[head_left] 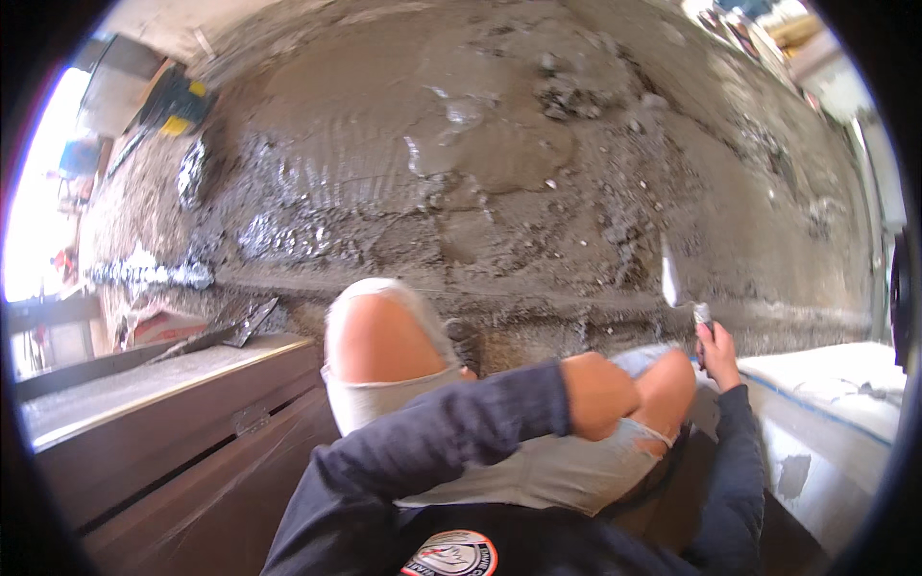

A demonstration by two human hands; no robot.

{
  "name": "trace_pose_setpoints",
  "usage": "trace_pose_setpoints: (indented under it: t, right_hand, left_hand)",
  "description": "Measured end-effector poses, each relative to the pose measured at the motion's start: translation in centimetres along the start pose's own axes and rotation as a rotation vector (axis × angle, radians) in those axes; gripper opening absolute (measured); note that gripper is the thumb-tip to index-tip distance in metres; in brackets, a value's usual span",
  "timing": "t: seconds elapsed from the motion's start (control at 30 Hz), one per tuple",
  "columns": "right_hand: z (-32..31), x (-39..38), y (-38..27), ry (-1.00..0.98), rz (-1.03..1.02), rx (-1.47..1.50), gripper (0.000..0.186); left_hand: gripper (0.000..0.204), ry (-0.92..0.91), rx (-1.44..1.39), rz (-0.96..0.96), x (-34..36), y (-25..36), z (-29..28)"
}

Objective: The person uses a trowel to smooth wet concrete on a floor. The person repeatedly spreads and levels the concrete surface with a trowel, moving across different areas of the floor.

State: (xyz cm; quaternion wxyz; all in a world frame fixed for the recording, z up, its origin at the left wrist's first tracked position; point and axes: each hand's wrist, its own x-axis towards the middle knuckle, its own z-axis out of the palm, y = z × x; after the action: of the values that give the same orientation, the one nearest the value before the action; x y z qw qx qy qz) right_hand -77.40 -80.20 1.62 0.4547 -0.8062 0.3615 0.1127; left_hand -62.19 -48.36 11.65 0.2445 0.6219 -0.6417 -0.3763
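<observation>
My right hand (717, 353) is wrapped round the handle of a trowel (669, 275). Its pale pointed blade reaches forward over the wet grey concrete (538, 230), at the right of the near edge. My left forearm crosses in front of my body, and my left hand (600, 396) rests by my right knee with its fingers out of sight. The concrete spreads widely before my bent knees: smooth and glossy at the left and middle, rough and lumpy towards the right.
A brown wooden piece (192, 437) with a metal fitting stands at the near left. Beside it lies a flat dark tool (252, 324). A dark bucket with yellow patches (181, 104) stands far left. A pale covered block (816, 394) is at my right.
</observation>
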Motion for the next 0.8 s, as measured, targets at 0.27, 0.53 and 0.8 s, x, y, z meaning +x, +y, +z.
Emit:
trace_pose_setpoints:
  t: [0.27, 0.53, 0.8]
  right_hand:
    - [3.4, 5.3, -12.3, -0.057, -0.092, -0.050, 0.026]
    - [21.5, 10.5, -17.2, -0.427, -0.101, -0.065, 0.025]
    - [40.3, 10.4, -19.6, -0.634, -0.319, -0.162, 0.047]
  left_hand:
    - [0.014, 0.423, 0.056, 0.221, 7.0, -3.9, 0.6]
    - [0.014, 0.926, -0.442, 0.276, 8.0, -3.4, -6.4]
    - [0.023, 0.859, -0.700, 0.342, 2.7, -1.2, -5.2]
